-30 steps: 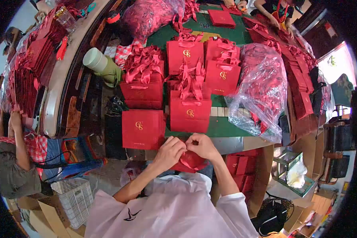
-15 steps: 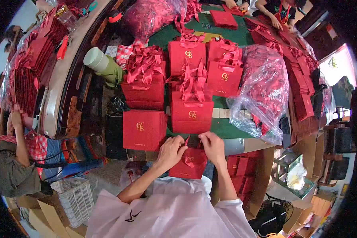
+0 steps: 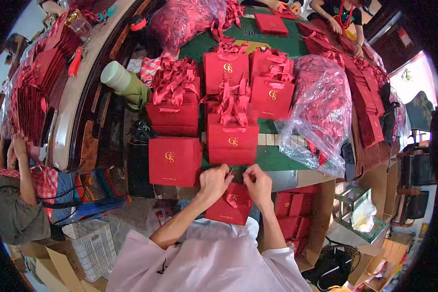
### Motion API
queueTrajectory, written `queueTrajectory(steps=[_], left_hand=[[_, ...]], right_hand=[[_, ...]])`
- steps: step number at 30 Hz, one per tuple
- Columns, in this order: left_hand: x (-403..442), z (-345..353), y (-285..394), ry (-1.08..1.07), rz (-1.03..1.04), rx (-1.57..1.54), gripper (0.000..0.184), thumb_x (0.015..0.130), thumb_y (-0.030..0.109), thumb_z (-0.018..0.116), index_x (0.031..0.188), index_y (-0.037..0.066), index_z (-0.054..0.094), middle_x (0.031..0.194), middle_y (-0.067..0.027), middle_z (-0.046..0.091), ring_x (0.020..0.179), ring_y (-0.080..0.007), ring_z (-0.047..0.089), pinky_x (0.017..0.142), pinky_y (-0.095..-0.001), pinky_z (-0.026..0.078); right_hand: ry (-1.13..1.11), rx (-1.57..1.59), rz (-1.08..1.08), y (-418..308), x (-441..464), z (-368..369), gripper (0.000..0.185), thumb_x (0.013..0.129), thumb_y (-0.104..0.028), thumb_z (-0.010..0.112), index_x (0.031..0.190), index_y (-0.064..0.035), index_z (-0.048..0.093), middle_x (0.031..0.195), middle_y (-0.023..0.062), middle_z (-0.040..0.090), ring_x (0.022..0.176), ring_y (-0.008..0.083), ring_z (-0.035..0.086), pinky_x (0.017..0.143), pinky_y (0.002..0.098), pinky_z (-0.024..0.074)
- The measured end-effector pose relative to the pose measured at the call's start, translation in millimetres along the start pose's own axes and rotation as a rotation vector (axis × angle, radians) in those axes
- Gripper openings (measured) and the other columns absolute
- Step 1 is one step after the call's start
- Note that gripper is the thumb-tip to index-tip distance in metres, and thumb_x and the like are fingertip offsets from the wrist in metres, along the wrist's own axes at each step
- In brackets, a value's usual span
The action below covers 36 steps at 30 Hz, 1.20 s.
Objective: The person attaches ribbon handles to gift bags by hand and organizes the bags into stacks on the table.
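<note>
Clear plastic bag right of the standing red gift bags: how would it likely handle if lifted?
The clear plastic bag would probably sag, as its loose near end is crumpled. Its glossy sheen suggests it may be slippery. The red contents look bunched, so they might shift.

Both forearms are bare and reach forward from the trunk, the left forearm (image 3: 179,223) slanting inward more steeply across the body while the right forearm (image 3: 274,228) runs closer to straight ahead, leaning slightly inward. The left hand (image 3: 214,185) shows its back, its fingers bent and pointing forward and inward, with the thumb lying on the inner side. The right hand (image 3: 259,184) is level with it, just beside but apart, its fingers curled toward the thumb; whether the fingertips of either meet is too small to tell.
</note>
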<state>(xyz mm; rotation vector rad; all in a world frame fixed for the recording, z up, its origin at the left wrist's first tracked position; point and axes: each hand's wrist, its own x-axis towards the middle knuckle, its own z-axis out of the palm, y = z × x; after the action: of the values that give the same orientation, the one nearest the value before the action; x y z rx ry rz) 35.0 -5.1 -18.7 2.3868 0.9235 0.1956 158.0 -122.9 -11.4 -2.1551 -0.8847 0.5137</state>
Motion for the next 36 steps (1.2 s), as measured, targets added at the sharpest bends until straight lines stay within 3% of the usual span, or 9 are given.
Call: queueTrajectory(steps=[4,9,12,19,27,29,30,34,36], left_hand=[[0,6,0,0.062,0.075,-0.059,0.017,0.077,0.021,0.075,0.080,0.009,0.063,0.070,-0.0098,0.065,0.070,-0.0314,0.064,0.062,-0.0442,0.049],[-2,3,7,0.163,0.160,-0.172,0.012,0.075,0.014,0.074,0.076,0.008,0.064,0.074,-0.0072,0.063,0.074,-0.0281,0.059,0.069,-0.0417,0.045],[-4,6,5,0.179,0.118,-0.329,0.010,0.077,0.015,0.074,0.076,0.010,0.065,0.072,-0.0051,0.062,0.071,-0.0260,0.056,0.069,-0.0394,0.042],[-6,8,11,0.161,0.047,-0.489,0.010,0.077,0.011,0.075,0.079,0.005,0.067,0.078,-0.0070,0.067,0.073,-0.0227,0.059,0.067,-0.0356,0.047],[-6,-2,7,0.012,0.007,-0.619,0.008,0.083,0.010,0.073,0.086,0.004,0.070,0.082,-0.0068,0.066,0.078,-0.0183,0.063,0.070,-0.0294,0.049],[-6,-9,0,0.039,0.138,-0.684,0.011,0.086,0.010,0.070,0.094,0.004,0.070,0.090,-0.0077,0.065,0.082,-0.0163,0.063,0.073,-0.0280,0.050],[-11,-11,-4,-0.005,0.094,-0.723,0.025,0.089,0.009,0.067,0.113,0.003,0.063,0.102,-0.0098,0.064,0.091,-0.0168,0.063,0.080,-0.0292,0.050],[-27,-20,-18,-0.188,0.064,-0.872,0.051,0.088,0.009,0.067,0.133,0.001,0.043,0.115,-0.0148,0.060,0.109,-0.0216,0.059,0.094,-0.0359,0.046],[-36,-19,-22,-0.220,0.088,-0.798,0.055,0.085,0.012,0.070,0.133,0.001,0.044,0.115,-0.0151,0.060,0.109,-0.0221,0.059,0.094,-0.0369,0.046]], right_hand=[[-0.015,0.173,0.114,2,-7,3,0.013,0.086,-0.009,0.067,0.096,-0.0026,0.064,0.085,0.0159,0.068,0.079,0.0292,0.068,0.070,0.0365,0.0528],[0.051,0.163,-0.070,4,-7,10,0.020,0.089,-0.011,0.066,0.106,-0.0016,0.068,0.089,0.0150,0.072,0.076,0.0218,0.069,0.070,0.0317,0.0533],[0.019,0.292,0.080,-6,-7,5,0.017,0.089,-0.010,0.065,0.103,-0.0024,0.069,0.091,0.0149,0.071,0.082,0.0233,0.070,0.072,0.0324,0.0526],[0.007,0.362,0.011,7,-8,5,0.018,0.090,-0.012,0.064,0.105,-0.0023,0.069,0.089,0.0121,0.071,0.079,0.0165,0.066,0.073,0.0292,0.0512],[-0.129,0.534,0.070,6,-5,-2,0.014,0.093,-0.013,0.062,0.097,-0.0008,0.067,0.084,0.0010,0.067,0.075,0.0073,0.058,0.069,0.0238,0.0473],[-0.161,0.564,0.102,4,-6,-13,0.013,0.093,-0.012,0.062,0.098,-0.0007,0.067,0.083,-0.0004,0.065,0.074,0.0062,0.056,0.069,0.0228,0.0462],[-0.195,0.592,0.136,4,-7,-18,0.013,0.094,-0.012,0.061,0.098,-0.0007,0.066,0.083,-0.0019,0.064,0.074,0.0052,0.055,0.068,0.0218,0.0451],[-0.163,0.823,0.227,8,-4,-27,0.012,0.094,-0.010,0.060,0.096,0.0001,0.066,0.084,-0.0028,0.062,0.076,0.0037,0.052,0.070,0.0200,0.0424],[-0.160,0.804,0.240,7,-3,-23,0.012,0.094,-0.010,0.060,0.096,0.0000,0.066,0.084,-0.0029,0.062,0.076,0.0036,0.052,0.070,0.0198,0.0421]])
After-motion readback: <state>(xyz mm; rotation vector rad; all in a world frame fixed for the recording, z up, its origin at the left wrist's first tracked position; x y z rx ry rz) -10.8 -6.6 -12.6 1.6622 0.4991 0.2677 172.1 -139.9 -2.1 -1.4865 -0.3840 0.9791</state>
